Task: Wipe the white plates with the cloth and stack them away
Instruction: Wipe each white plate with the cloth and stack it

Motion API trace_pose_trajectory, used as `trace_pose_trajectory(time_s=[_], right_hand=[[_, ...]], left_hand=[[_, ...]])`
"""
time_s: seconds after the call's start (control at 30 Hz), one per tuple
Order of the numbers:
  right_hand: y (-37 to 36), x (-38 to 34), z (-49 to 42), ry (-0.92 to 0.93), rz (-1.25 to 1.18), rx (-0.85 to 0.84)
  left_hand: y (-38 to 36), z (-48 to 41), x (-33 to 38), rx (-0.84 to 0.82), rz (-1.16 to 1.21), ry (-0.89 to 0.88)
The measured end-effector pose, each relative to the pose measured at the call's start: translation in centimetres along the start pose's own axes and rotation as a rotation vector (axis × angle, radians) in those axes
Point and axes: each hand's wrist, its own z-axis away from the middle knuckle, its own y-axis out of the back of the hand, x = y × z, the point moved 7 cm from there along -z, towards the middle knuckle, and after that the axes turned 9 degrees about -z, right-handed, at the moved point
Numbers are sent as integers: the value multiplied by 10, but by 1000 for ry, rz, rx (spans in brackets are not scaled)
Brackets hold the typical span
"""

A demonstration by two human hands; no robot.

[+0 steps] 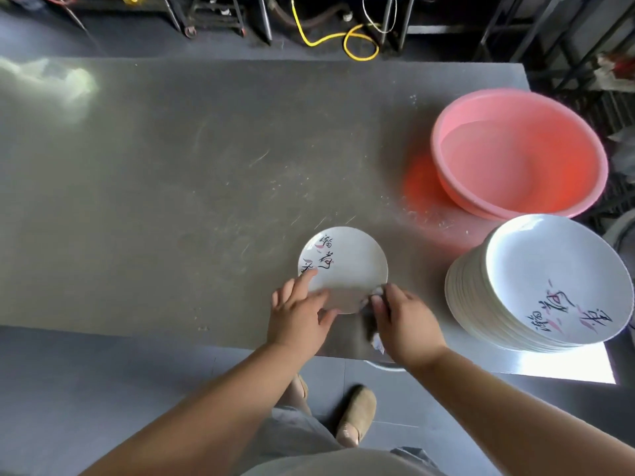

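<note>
Sitting flat near the front edge of the grey metal table (171,173) is a single white plate (347,269), with black brush lettering and pink marks showing along its left side. The left hand (299,317) is resting on the plate's near-left rim. Its fingers (307,280) are lying fairly straight and spread over the rim, and the forefinger is reaching onto the lettering. The thumb is pointing along the near edge, and nothing is being gripped.

The right hand (402,321) is working at the plate's near-right rim. Its fingers are curling down around a crumpled grey and white cloth (372,324), holding it bunched against the plate's edge. One end of the cloth is trailing back under the hand toward the table's front edge.

A tall stack of plates (467,297) is standing to the right, well apart from the single plate. It is leaning slightly, and the top plate is showing the same lettering. Behind the stack, and just beside it, a pink plastic basin (515,152) is sitting on the table.

A yellow hose (343,39) is looping on the dark floor beyond the table's far edge. The person's tan shoes (357,417) are showing below the near edge.
</note>
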Motion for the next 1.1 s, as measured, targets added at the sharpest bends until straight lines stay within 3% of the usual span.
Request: trace_pose_trajectory(time_s=[0.07,0.1,0.2,0.3,0.4,0.53,0.6,0.7,0.9,1.0,1.1], right_hand=[[27,16,-21,-232,-69,43],[35,21,-32,-322,-73,17],[36,35,-58,-527,-168,-105],[13,34,-64,-700,-476,-250],[-4,44,-62,-827,-649,-227],[-2,39,-62,-767,-505,-224],[19,26,-64,-623,-412,-98],[57,-10,-52,-388,-537,78],[121,-85,-30,-6,-722,52],[143,-108,-24,87,-810,4],[171,-122,-24,133,-719,164]], left_hand=[[14,-2,-13,24,50,114],[18,-8,-26,-14,135,263],[10,-28,-52,-342,485,719],[8,-42,-48,-583,704,922],[9,-43,-40,-727,854,1016],[23,-48,-32,-716,1068,1031],[37,-50,-27,-642,1205,1043],[68,-52,-16,-517,1470,1018],[145,-59,-2,-384,1729,810],[185,-67,10,-336,1752,578],[222,-68,22,-318,1678,355]])
